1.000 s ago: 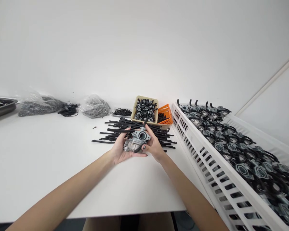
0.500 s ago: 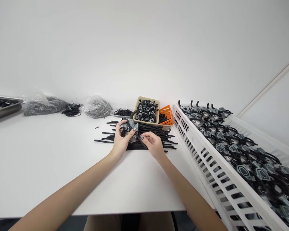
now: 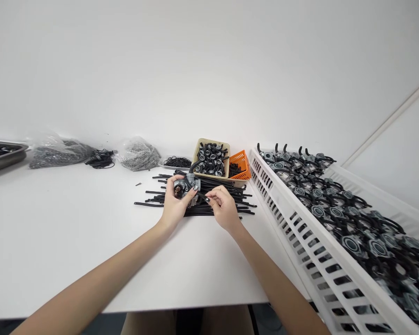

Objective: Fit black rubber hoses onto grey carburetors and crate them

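Note:
My left hand (image 3: 174, 204) is wrapped round a small grey metal carburetor (image 3: 185, 187) held just above the white table (image 3: 73, 232). A curved black hose rises from the part's far side. My right hand (image 3: 222, 208) pinches a thin black tube (image 3: 203, 196) that runs up to the carburetor's underside. Both hands hover over a loose pile of black tubes (image 3: 226, 199) lying on the table.
A beige bin of black-and-grey caps (image 3: 211, 159) and an orange basket (image 3: 240, 165) stand behind the pile. A long white slotted crate (image 3: 300, 232) full of finished carburetors runs along the right. Plastic bags of small parts (image 3: 138, 154), black rings (image 3: 176, 162) and a metal tray (image 3: 3, 156) lie far left.
The carburetor was turned over and carried away from me over the tube pile. My right hand let go of its body and now pinches a thin black tube at it.

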The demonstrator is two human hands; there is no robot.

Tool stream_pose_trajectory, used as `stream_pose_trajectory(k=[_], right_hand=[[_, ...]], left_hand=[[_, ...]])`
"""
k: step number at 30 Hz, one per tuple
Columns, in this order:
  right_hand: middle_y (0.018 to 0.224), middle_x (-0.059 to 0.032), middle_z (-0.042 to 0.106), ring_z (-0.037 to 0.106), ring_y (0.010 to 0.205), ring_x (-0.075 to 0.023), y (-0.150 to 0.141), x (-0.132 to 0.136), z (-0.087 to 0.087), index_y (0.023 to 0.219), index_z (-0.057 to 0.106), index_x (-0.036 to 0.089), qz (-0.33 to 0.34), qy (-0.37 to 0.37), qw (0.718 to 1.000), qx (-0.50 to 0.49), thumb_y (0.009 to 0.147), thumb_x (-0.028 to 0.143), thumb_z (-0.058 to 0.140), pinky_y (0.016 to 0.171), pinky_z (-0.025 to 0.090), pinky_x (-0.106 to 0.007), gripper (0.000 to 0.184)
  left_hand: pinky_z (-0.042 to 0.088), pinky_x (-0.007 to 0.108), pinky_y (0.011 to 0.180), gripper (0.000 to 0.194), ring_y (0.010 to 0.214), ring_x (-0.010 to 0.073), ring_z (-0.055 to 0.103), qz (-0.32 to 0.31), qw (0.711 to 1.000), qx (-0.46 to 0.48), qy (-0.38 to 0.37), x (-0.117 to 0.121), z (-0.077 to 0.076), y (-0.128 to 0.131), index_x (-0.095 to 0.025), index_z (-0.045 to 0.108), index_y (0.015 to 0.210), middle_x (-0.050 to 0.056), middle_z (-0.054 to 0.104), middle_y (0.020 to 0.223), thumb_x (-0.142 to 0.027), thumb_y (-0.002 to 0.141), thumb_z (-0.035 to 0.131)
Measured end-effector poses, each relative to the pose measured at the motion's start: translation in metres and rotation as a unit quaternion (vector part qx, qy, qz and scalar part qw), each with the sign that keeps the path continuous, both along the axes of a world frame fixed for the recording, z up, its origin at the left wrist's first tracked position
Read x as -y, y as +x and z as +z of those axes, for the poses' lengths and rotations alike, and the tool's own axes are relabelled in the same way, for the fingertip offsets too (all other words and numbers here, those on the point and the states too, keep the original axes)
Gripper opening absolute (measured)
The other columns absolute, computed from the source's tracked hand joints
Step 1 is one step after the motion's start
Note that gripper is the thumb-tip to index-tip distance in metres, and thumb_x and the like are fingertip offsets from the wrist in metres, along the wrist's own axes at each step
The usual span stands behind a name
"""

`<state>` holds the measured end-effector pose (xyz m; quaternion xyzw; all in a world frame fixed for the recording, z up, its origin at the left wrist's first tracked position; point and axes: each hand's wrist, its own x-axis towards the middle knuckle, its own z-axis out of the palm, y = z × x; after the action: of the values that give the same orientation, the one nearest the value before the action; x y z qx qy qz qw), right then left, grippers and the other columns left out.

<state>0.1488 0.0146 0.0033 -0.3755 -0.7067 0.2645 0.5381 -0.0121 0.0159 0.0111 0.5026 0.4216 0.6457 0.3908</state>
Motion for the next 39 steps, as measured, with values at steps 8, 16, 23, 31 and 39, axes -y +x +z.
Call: stream_pose_trajectory(k=[8,16,23,31,39], right_hand=[[0.092,-0.0036,0.047,0.055,0.069,-0.0133,-0.007,0.007,0.004,0.082,0.062,0.021,0.062,-0.042,0.991,-0.11,0.084,0.04,0.062,0.065,0.054,-0.031,0.019],[0.087,-0.0009,0.052,0.059,0.071,-0.0145,-0.007,0.0,-0.001,0.079,0.061,0.021,0.112,-0.177,0.965,-0.157,0.067,0.053,0.075,0.071,0.057,-0.034,0.037],[0.082,0.0009,0.051,0.052,0.066,-0.0114,-0.011,-0.004,-0.013,0.091,0.056,0.022,0.049,-0.149,0.974,-0.161,0.067,0.039,0.076,0.062,0.048,-0.025,0.035],[0.12,-0.0076,0.049,0.057,0.09,-0.0159,-0.011,-0.004,-0.015,0.13,0.042,0.029,0.063,-0.136,0.971,-0.184,0.068,0.034,0.078,0.078,0.053,-0.031,0.072],[0.141,-0.0086,0.047,0.06,0.113,-0.0221,-0.023,0.003,-0.013,0.141,0.034,0.034,0.174,-0.153,0.955,-0.186,0.06,0.029,0.087,0.094,0.053,-0.039,0.097]], left_hand=[[0.047,0.022,0.061,0.047,0.064,0.0113,0.054,-0.025,0.999,0.014,0.017,0.005,0.009,0.001,-0.026,0.047,0.108,-0.003,0.056,0.082,-0.037,0.073,0.076],[0.048,0.023,0.064,0.051,0.069,0.0121,0.056,-0.042,0.999,0.032,-0.01,0.0,-0.002,-0.001,-0.026,0.048,0.112,-0.002,0.056,0.087,-0.038,0.072,0.077],[0.05,0.024,0.067,0.05,0.071,0.0121,0.057,-0.061,0.997,0.051,-0.017,0.005,0.001,0.001,-0.026,0.048,0.112,-0.001,0.056,0.09,-0.04,0.073,0.076],[0.052,0.025,0.064,0.053,0.075,0.0149,0.059,-0.065,0.992,0.097,-0.041,0.005,0.002,0.001,-0.028,0.049,0.11,0.0,0.057,0.094,-0.04,0.069,0.079],[0.049,0.033,0.088,0.037,0.099,0.0203,0.056,-0.086,0.993,-0.05,0.063,0.002,-0.002,-0.006,-0.024,0.047,0.116,0.005,0.054,0.111,-0.046,0.087,0.056]])
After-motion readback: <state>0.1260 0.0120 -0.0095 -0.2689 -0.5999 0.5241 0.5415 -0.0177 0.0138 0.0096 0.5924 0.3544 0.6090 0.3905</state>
